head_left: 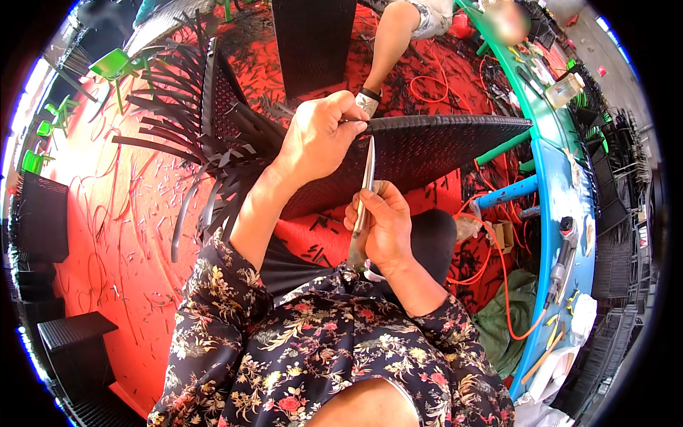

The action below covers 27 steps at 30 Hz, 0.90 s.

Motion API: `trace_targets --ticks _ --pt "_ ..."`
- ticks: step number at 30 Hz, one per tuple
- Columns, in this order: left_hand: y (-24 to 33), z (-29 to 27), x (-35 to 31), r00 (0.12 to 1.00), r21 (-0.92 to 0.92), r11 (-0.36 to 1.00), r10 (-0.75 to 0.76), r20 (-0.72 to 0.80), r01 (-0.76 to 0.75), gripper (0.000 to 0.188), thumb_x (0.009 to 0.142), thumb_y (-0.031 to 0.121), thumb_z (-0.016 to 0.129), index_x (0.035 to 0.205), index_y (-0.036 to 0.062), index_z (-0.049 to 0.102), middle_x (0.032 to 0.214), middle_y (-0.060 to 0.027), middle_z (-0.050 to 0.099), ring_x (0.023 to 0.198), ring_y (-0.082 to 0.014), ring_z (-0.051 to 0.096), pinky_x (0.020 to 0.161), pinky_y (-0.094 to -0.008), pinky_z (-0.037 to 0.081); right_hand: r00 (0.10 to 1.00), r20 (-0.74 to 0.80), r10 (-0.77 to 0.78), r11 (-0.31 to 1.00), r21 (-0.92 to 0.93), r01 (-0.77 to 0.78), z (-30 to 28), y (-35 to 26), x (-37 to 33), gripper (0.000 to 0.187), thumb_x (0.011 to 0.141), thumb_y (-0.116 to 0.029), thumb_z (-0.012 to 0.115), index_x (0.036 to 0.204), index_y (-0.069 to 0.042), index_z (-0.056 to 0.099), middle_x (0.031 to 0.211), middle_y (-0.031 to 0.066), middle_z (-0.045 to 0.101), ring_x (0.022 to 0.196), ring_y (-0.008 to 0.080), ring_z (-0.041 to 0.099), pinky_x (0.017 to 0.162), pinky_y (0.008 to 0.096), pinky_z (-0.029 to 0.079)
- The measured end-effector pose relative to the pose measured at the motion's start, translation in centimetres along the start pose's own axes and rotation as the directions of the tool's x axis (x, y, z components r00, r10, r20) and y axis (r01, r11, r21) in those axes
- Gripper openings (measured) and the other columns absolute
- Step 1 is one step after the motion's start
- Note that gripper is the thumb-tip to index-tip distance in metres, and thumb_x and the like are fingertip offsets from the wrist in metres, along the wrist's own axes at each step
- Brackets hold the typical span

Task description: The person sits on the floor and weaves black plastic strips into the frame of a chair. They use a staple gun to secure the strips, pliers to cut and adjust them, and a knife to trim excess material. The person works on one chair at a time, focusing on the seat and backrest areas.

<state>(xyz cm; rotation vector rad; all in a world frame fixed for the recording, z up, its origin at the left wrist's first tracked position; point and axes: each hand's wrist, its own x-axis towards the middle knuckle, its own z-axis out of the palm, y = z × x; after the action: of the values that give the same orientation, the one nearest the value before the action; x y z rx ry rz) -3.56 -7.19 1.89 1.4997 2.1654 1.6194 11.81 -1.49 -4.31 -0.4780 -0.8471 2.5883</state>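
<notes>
A black woven wicker panel [420, 153] stands across the middle, its upper edge wrapped in black strip. My left hand [316, 135] is closed at the left end of that wrapped edge, thumb and forefinger pinching a black strip [366, 128]. Below it, my right hand [384, 217] grips a long silver metal tool [367, 174] that tapers to a point. The tool is held nearly upright, its tip just under the pinched edge; whether it touches the weave I cannot tell. Loose flat black strips [171, 121] fan out from the weaving at left.
Black offcuts litter the red floor covering [135, 235]. Ahead, another person's bare leg [393, 43] is close beyond the panel. At right stands a blue and green bench [562, 178] with an air tool [564, 260] and an orange hose [501, 277]. Green stools [110, 64] stand far left.
</notes>
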Motion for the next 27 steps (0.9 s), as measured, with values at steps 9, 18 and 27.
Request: trace_targets --ticks 9,18,27 --pt "0.8 0.2 -0.6 0.996 0.092 0.993 0.082 -0.038 -0.078 0.009 0.076 -0.004 0.061 0.076 -0.0025 0.052 0.083 -0.0107 0.066 0.072 -0.0158 0.062 0.064 -0.0274 0.046 0.948 -0.05 -0.314 0.948 -0.067 0.31 -0.2 -0.7 2.1 0.01 0.089 -0.005 0.055 0.087 -0.005 0.045 0.066 0.0051 0.053 0.053 0.0115 0.052 0.049 0.0237 0.043" --pt "0.5 -0.1 -1.0 0.978 0.204 0.959 0.206 -0.019 -0.198 0.016 0.068 -0.009 0.062 0.073 -0.0016 0.048 0.088 -0.0128 0.063 0.077 -0.0284 0.063 0.067 -0.0312 0.049 0.998 0.06 0.025 0.999 -0.038 -0.023 0.6 -0.3 -0.5 0.011 0.089 -0.007 0.056 0.086 -0.004 0.047 0.069 0.0051 0.054 0.057 0.014 0.055 0.051 0.0254 0.044" --pt "0.7 -0.5 -1.1 0.966 0.27 0.928 0.259 0.029 -0.257 0.016 0.068 -0.01 0.06 0.073 -0.0016 0.047 0.088 -0.0144 0.062 0.077 -0.0306 0.063 0.067 -0.0325 0.049 0.996 0.056 0.064 0.998 0.017 -0.065 1.3 -0.4 -0.7 0.012 0.089 -0.008 0.056 0.085 -0.003 0.046 0.069 0.0062 0.053 0.057 0.015 0.054 0.052 0.0266 0.045"
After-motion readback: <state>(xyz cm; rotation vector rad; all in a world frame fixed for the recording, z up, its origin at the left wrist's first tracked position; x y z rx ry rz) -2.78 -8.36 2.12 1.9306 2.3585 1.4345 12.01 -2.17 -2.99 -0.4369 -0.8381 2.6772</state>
